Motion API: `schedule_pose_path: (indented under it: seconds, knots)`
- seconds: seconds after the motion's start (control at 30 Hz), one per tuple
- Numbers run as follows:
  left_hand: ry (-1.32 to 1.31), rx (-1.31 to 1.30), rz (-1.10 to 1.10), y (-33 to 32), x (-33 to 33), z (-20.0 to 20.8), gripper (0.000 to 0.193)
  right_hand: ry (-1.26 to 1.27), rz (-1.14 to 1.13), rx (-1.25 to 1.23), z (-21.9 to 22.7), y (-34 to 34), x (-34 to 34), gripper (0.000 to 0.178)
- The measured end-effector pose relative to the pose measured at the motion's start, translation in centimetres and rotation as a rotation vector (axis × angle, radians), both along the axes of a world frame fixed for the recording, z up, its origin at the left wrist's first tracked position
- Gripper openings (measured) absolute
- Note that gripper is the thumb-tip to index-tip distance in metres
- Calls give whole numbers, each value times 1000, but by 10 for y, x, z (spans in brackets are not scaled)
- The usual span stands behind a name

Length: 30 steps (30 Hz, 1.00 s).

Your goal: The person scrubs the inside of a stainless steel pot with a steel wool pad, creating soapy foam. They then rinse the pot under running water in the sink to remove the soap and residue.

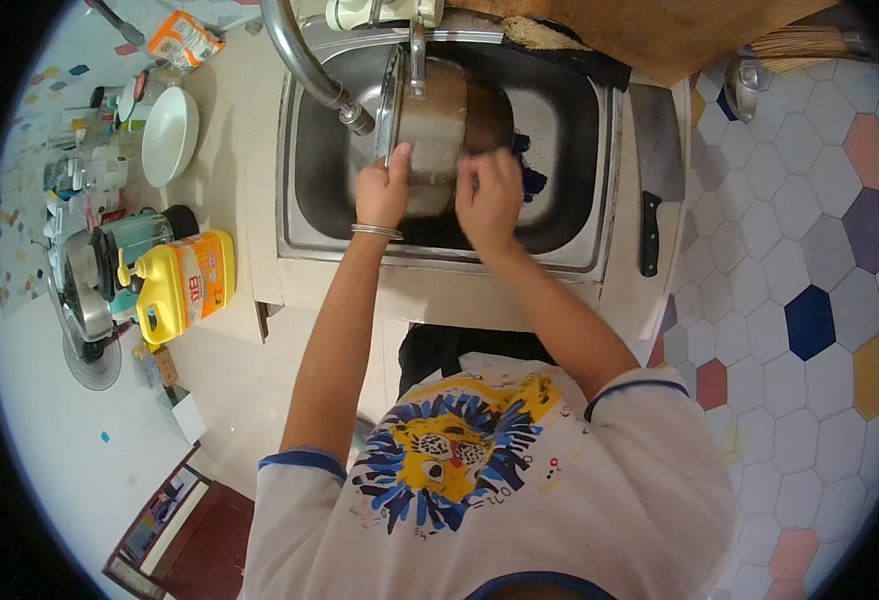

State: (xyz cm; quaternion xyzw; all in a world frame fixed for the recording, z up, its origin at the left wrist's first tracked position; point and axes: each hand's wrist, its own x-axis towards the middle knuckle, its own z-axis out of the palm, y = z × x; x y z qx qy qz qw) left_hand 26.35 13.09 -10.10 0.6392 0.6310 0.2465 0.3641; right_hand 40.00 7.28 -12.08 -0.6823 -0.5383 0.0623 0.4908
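A metal pot (431,125) is tipped on its side in the steel sink (569,120), its rim toward the left and its base toward the right. My left hand (384,190) grips the pot at its rim, thumb up along the edge, a bangle on the wrist. Against the base side of the pot my right hand (491,195) is curled closed and slightly blurred. Whatever its fingers hold, if anything, is hidden. Dark blue scraps (531,180) lie on the sink bottom to the right of that hand. The curved faucet (309,60) reaches over the sink's left part.
A cleaver (654,150) lies along the sink's right side. On the left counter stand a yellow pump bottle (194,285), a white bowl (170,137) and several jars. A wooden board (649,35) is at the back right, near a ladle (742,88).
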Motion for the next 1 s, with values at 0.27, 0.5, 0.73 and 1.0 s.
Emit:
schedule_pose_path:
  seconds: [0.27,0.5,0.73,1.0]
  knots:
    - [-9,-34,-18,1,-3,-2,61,-73,-156,-106,-9,52,49,9]
    - [-81,-75,-37,7,-12,-13,64,30,-110,-94,-9,51,49,8]
    - [-74,-52,-42,6,-17,-22,64,3,-9,33,-11,16,27,4]
    - [8,-72,-85,8,-16,-12,64,76,-65,-42,-16,1,21,7]
